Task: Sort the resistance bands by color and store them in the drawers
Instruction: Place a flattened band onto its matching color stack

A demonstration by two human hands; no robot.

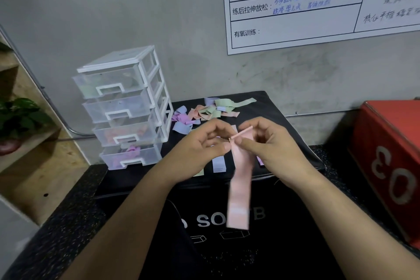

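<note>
My left hand (202, 145) and my right hand (270, 143) both pinch the top end of a pink resistance band (241, 186), which hangs down in front of the black box (284, 109). A loose pile of bands (209, 110) in purple, blue, pink and green lies at the back of the box top. A flat blue band (219, 163) and a green band (199, 173) lie under my hands. The clear four-drawer unit (127, 107) stands at the left, all drawers closed; pink bands show in the third drawer (125, 135), purple ones in the bottom drawer (129, 157).
A red box (391, 154) marked 03 stands at the right. A wooden shelf (29, 143) with a potted plant (18, 118) is at the left. A whiteboard chart (318, 2) hangs on the grey wall behind. The floor is dark and speckled.
</note>
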